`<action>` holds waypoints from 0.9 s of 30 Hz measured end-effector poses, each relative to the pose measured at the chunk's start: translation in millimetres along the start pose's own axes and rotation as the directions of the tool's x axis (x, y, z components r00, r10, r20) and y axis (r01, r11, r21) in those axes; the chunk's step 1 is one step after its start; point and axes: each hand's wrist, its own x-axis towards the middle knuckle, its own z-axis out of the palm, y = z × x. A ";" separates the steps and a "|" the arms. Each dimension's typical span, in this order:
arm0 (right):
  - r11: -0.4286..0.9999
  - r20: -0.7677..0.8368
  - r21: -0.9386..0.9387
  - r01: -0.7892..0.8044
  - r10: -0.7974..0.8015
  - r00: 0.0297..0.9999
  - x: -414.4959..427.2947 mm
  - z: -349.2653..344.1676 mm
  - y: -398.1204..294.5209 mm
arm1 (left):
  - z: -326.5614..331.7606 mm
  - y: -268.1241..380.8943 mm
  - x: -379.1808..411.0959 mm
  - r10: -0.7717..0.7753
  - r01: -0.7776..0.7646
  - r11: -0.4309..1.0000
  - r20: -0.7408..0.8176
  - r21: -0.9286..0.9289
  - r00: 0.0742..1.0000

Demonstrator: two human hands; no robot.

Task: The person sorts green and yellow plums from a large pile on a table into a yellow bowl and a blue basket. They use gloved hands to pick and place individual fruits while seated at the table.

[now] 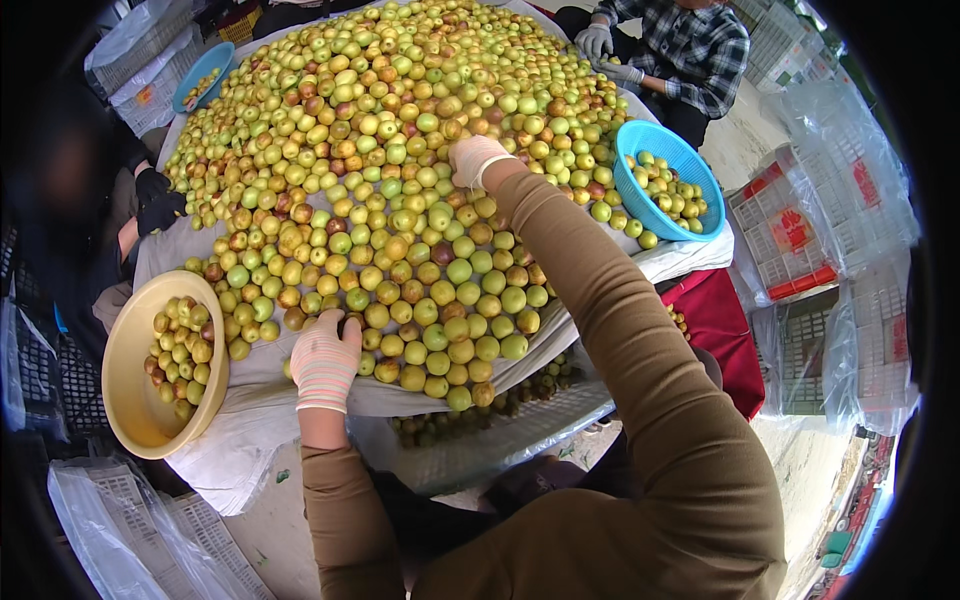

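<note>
A broad heap of yellow-green jujubes (420, 202), many with reddish-brown patches, covers a cloth-topped table (247, 390). At the near left edge of the heap, my left hand (326, 364), in a striped knit glove, has its thumb and fingers around a dark jujube; whether it grips the fruit is unclear. My right hand (478, 159), gloved alike, reaches far into the middle of the heap, fingertips down among the fruit. What those fingers hold is hidden and blurred. Left of my left hand stands a tan plastic basin (124, 367) with jujubes inside.
A blue plastic basket (667, 225) of jujubes sits at the right edge. Below the near edge, a plastic-lined crate (480, 450) holds more. Co-workers' gloved hands (161, 201) (600, 45) are at left and far right. Wrapped crates (795, 225) stand stacked on the right.
</note>
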 end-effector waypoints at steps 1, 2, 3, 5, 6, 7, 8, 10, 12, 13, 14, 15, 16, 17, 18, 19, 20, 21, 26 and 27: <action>0.999 0.011 -0.033 0.026 -0.026 1.000 3.0 2.7 3.3 | 0.2 2.5 0.0 -0.007 0.007 1.000 0.010 0.004 1.000; 0.997 0.017 -0.070 0.041 -0.040 0.999 3.1 10.0 4.7 | -0.3 6.3 -0.4 -0.014 0.014 1.000 0.020 0.008 1.000; 0.993 0.017 -0.107 0.058 -0.056 0.998 2.7 14.7 3.5 | -2.5 9.3 0.1 -0.021 0.021 1.000 0.024 0.015 0.999; 0.994 0.012 -0.102 0.038 -0.037 0.999 6.2 21.6 6.3 | -3.8 11.0 0.6 -0.037 0.036 0.999 0.043 0.017 0.998; 0.998 0.009 -0.059 0.005 -0.005 1.000 6.3 21.0 5.4 | -4.8 10.6 0.2 -0.062 0.061 0.998 0.067 0.015 0.996; 0.999 0.008 -0.016 -0.028 0.028 1.000 5.2 20.3 6.4 | -5.5 9.8 0.1 -0.087 0.086 0.996 0.091 0.013 0.992; 0.968 -0.060 0.233 -0.089 0.106 0.993 0.4 18.2 13.9 | -5.8 8.3 0.2 -0.086 0.086 0.996 0.087 0.010 0.992; 0.884 -0.134 0.461 -0.073 0.151 0.979 -4.1 23.3 18.4 | -4.8 6.6 0.6 -0.084 0.084 0.996 0.083 0.002 0.993; 0.905 -0.111 0.422 -0.050 0.107 0.988 -7.4 24.3 13.3 | -8.1 11.3 1.6 -0.104 0.104 0.995 0.097 0.000 0.990; 0.947 -0.075 0.320 -0.032 0.058 0.996 -8.9 22.2 7.4 | -9.0 12.9 1.1 -0.112 0.113 0.994 0.105 0.001 0.988; 0.976 -0.032 0.216 -0.007 0.014 0.999 -9.9 19.4 1.7 | -5.0 11.3 0.4 -0.072 0.072 0.997 0.071 0.002 0.995; 0.987 0.065 0.162 -0.009 -0.002 0.998 -9.1 13.0 -7.3 | -1.7 7.3 -0.2 -0.034 0.033 0.999 0.032 0.009 0.999; 0.995 0.161 0.103 -0.009 -0.008 0.987 -7.7 4.9 -14.0 | -0.5 6.7 -0.4 0.008 -0.008 1.000 -0.008 0.012 1.000; 0.999 0.255 0.043 -0.003 -0.008 0.967 -6.3 0.5 -19.3 | -1.8 7.2 0.1 -0.030 0.030 0.999 0.028 0.012 0.999; 1.000 0.236 0.014 0.001 -0.004 0.972 -6.4 2.3 -22.6 | -4.5 10.8 1.3 -0.070 0.069 0.998 0.064 0.010 0.996; 1.000 0.204 0.007 -0.006 0.005 0.979 -8.5 3.9 -22.7 | -6.0 13.4 2.5 -0.109 0.108 0.994 0.100 0.010 0.989; 1.000 0.172 0.001 -0.014 0.013 0.985 -12.1 7.4 -22.9 | -5.9 14.0 3.3 -0.103 0.103 0.995 0.100 0.008 0.990; 1.000 0.140 -0.005 -0.023 0.024 0.990 -16.7 8.9 -23.1 | -5.6 13.6 3.7 -0.096 0.095 0.995 0.100 0.007 0.990; 0.887 -0.164 0.458 -0.057 0.148 0.975 -53.4 7.6 12.5 | -0.5 3.2 1.3 -0.031 0.031 0.999 0.028 -0.010 0.999; 0.809 -0.195 0.586 -0.050 0.200 0.960 -72.5 8.5 34.2 | 0.8 6.2 1.4 -0.026 0.026 1.000 0.028 -0.017 0.999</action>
